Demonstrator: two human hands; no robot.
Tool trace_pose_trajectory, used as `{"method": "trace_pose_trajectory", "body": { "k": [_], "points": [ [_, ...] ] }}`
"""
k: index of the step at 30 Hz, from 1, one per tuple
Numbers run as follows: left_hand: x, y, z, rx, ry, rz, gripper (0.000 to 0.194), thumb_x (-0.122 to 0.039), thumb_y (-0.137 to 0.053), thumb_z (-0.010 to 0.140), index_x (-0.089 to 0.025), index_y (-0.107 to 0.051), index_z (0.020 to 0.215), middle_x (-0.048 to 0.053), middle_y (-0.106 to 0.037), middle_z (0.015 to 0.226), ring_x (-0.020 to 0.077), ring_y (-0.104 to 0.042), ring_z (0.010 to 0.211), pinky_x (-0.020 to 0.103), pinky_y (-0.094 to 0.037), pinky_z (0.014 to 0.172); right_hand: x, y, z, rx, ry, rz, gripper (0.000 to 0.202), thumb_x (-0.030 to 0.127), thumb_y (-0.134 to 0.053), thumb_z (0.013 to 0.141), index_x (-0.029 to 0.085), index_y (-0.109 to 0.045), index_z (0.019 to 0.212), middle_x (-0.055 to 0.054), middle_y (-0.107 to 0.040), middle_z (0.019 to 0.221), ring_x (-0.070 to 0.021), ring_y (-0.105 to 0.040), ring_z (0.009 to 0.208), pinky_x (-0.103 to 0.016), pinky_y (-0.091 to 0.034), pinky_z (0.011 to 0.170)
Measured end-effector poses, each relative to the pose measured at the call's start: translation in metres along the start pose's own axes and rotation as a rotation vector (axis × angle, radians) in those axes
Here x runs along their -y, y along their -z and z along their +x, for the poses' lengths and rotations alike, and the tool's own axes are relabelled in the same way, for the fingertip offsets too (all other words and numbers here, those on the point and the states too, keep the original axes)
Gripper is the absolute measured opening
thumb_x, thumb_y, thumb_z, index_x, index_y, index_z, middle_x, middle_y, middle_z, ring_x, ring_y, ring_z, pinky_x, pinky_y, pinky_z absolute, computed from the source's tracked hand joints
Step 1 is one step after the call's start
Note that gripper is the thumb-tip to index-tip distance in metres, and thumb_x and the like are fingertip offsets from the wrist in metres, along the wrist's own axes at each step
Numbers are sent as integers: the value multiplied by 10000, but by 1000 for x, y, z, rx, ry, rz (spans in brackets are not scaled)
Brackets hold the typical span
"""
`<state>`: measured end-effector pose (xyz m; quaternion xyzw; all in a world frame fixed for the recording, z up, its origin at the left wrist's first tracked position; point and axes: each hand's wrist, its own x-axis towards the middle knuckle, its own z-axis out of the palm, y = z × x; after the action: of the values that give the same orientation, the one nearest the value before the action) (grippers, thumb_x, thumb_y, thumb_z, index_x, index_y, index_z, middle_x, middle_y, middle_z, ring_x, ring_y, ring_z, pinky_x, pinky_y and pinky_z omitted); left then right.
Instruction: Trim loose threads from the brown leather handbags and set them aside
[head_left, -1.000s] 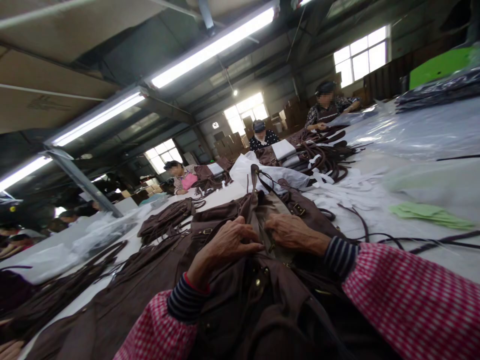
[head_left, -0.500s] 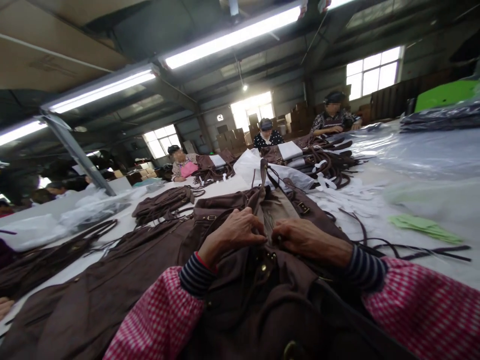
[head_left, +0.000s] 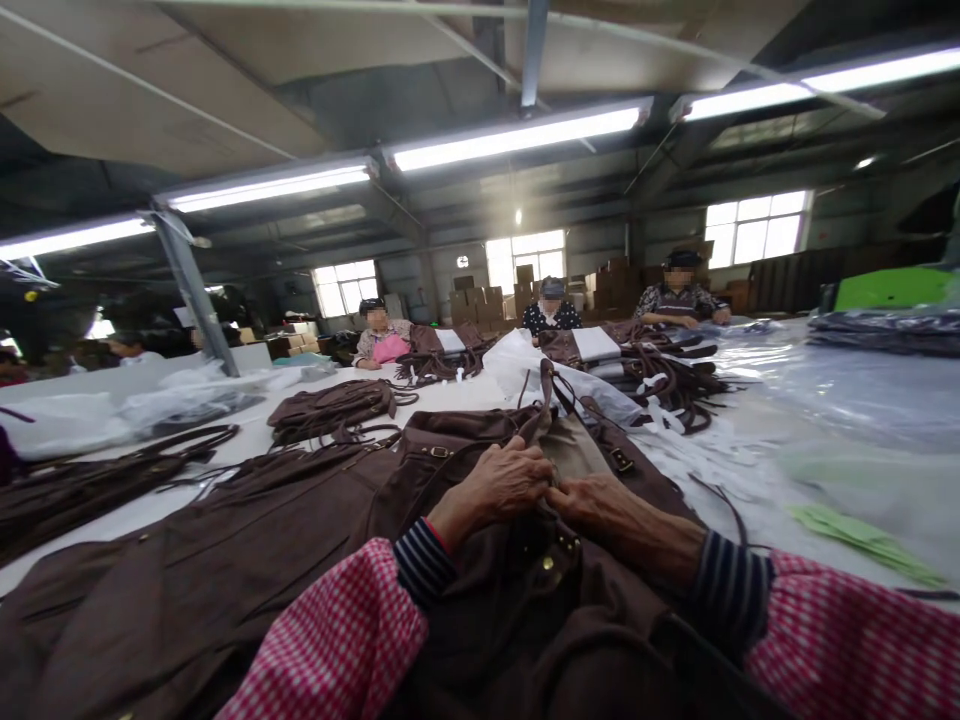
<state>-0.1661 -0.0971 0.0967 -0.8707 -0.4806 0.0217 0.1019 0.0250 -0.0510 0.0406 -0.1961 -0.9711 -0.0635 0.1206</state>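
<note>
A dark brown backpack (head_left: 495, 615) of soft fabric lies right in front of me, its top gaping and its beige lining (head_left: 579, 447) showing. At the rim of that opening, my left hand (head_left: 496, 487) is closed, fingers bent and pinching the fabric. My right hand (head_left: 619, 515) is closed against the same rim, thumb and forefinger pressed together. The fingertips of both hands almost meet, and whatever small part lies between them is hidden. Just below sits a brass stud (head_left: 547, 564). A strap loop (head_left: 547, 385) stands up beyond my hands, and a buckle (head_left: 621, 460) shows to its right.
More brown bags (head_left: 187, 570) spread over the left of the white table, with another bag (head_left: 330, 408) farther back. Strapped bag stacks (head_left: 600, 345) stand across the table. Clear plastic sheeting (head_left: 810, 385) and green slips (head_left: 862, 540) lie right. Several people sit opposite.
My hands have drawn together at the bag's rim, closing the small gap between their fingertips. The head view has levelled and tipped up a little.
</note>
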Motion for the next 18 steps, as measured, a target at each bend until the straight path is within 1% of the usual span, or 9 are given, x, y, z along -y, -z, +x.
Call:
{"method": "trace_pose_trajectory", "body": {
  "k": [2, 4, 6, 8, 9, 12, 15, 16, 18],
  "points": [
    [-1, -3, 4, 4, -3, 36, 191, -240, -465, 989, -206, -635, 907, 25, -649, 1057, 205, -498, 999, 384, -363, 929, -1, -1, 1, -28, -107, 76, 166, 93, -508, 878, 153, -626, 978, -78, -709, 839, -179, -623, 662, -279, -334, 570],
    [-2, -7, 8, -43, 46, 41, 200, -280, -489, 985, -208, -652, 894, 37, -651, 1020, 230, -485, 1014, 420, -353, 911, -3, -3, 4, -121, -212, 169, 71, 171, -566, 868, 170, -616, 918, -59, -708, 838, -174, -624, 704, -270, -339, 609],
    [-4, -12, 9, -103, 83, 30, 168, -301, -529, 961, -214, -667, 919, 48, -661, 1024, 260, -464, 1079, 452, -339, 901, -7, -6, 11, -225, -327, 224, 81, 247, -572, 882, 178, -615, 877, -48, -695, 816, -171, -605, 710, -269, -324, 621],
    [-3, -14, 9, -147, 105, 9, 118, -267, -572, 915, -208, -673, 930, 59, -673, 1047, 277, -441, 1151, 473, -326, 915, -14, -9, 20, -295, -439, 288, 113, 258, -565, 879, 176, -621, 826, -42, -672, 772, -165, -577, 692, -269, -305, 618],
    [-2, -14, 9, -149, 125, -12, 108, -248, -584, 891, -203, -676, 923, 65, -678, 1045, 279, -438, 1170, 481, -322, 925, -19, -10, 25, -315, -477, 331, 109, 248, -573, 863, 174, -624, 800, -37, -662, 754, -163, -569, 692, -267, -302, 622],
    [7, -10, 14, -92, 210, -110, 163, -279, -556, 890, -230, -703, 938, 64, -688, 973, 274, -474, 1154, 484, -336, 945, -32, -14, 34, -350, -508, 466, 88, 210, -599, 814, 173, -641, 747, -23, -656, 737, -159, -575, 718, -256, -331, 655],
    [18, -5, 30, -53, 264, -179, 290, -362, -515, 920, -316, -690, 1146, 51, -696, 1019, 266, -524, 1114, 471, -371, 945, -38, -19, 33, -381, -483, 547, 107, 199, -596, 822, 169, -677, 759, -19, -678, 771, -158, -600, 747, -249, -369, 689],
    [20, -4, 37, -46, 268, -186, 306, -378, -544, 899, -328, -690, 1163, 48, -699, 1042, 270, -535, 1110, 468, -378, 947, -38, -20, 31, -397, -480, 567, 124, 202, -590, 836, 166, -686, 767, -20, -686, 786, -159, -608, 755, -247, -378, 696],
    [21, -4, 49, -29, 271, -200, 261, -371, -626, 825, -313, -741, 1052, 43, -713, 1016, 288, -552, 1107, 466, -382, 957, -34, -20, 27, -432, -490, 591, 165, 224, -573, 876, 165, -702, 790, -21, -696, 808, -160, -617, 767, -247, -391, 701]
  ]
}}
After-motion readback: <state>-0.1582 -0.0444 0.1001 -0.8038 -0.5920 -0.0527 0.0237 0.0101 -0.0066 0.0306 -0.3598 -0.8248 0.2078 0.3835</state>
